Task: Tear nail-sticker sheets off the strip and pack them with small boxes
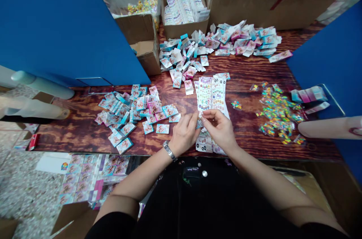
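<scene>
While we watch, left hand (pixel 183 134) and right hand (pixel 219 129) pinch a thin card (pixel 199 122): light, flimsy, best held by its edges.

head camera faces forward and down, close over left hand (pixel 183 133), right hand (pixel 218 129), wooden table (pixel 254 75)

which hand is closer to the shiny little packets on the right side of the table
Right. The right hand sits to the left of the shiny plastic packets, closer to them; the left hand lies beyond it, further left and farther away.
</scene>
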A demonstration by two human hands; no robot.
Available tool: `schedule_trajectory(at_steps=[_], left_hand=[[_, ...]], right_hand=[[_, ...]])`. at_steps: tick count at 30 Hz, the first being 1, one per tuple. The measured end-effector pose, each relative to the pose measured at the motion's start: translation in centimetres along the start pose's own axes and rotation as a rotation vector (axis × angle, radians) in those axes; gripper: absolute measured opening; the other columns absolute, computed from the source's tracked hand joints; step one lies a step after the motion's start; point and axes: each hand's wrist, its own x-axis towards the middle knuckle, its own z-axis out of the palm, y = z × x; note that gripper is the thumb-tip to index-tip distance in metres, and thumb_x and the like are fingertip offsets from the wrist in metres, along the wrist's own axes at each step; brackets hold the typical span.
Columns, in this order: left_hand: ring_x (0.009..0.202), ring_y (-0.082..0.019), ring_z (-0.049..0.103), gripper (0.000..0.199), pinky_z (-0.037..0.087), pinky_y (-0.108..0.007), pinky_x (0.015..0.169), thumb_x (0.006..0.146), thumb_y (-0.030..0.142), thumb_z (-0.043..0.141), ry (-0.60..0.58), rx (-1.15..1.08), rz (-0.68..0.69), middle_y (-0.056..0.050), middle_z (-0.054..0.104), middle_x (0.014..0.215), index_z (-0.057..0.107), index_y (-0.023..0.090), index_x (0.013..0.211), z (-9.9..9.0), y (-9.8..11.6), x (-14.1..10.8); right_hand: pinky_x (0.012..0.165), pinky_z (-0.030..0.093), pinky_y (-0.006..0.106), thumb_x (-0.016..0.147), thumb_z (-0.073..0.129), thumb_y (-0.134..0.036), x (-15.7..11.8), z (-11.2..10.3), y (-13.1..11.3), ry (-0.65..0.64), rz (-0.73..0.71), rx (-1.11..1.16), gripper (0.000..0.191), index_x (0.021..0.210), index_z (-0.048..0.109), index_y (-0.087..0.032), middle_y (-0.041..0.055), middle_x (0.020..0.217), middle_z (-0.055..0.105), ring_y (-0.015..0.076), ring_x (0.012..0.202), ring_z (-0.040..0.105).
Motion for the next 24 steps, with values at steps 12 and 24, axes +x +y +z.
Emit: schedule_trajectory(at_steps=[12,24], left_hand=[[0.108,-0.029,0.049,0.066,0.048,-0.041,0.087,0.092,0.020,0.046,0.030,0.150,-0.009,-0.019,0.053,0.121,0.018,0.014,0.152,0.7,0.4,-0.3],[0.115,-0.035,0.048,0.061,0.048,-0.050,0.091,0.090,0.022,0.047,-0.111,0.228,-0.030,-0.020,0.055,0.122,0.030,0.013,0.148,-3.2,-4.0,0.1]], right_hand=[[0.092,0.056,0.037,0.093,0.051,-0.022,-2.1,0.9,0.1,0.075,-0.253,-0.232,0.026,0.117,0.060,-0.023,0.0069,0.110,0.070,0.0204,0.101,0.068],[0.101,0.049,0.044,0.096,0.045,-0.029,0.8,-2.7,3.5,-0.278,-0.356,-0.468,0.040,0.136,0.047,-0.021,0.0107,0.128,0.062,0.0226,0.119,0.058]])
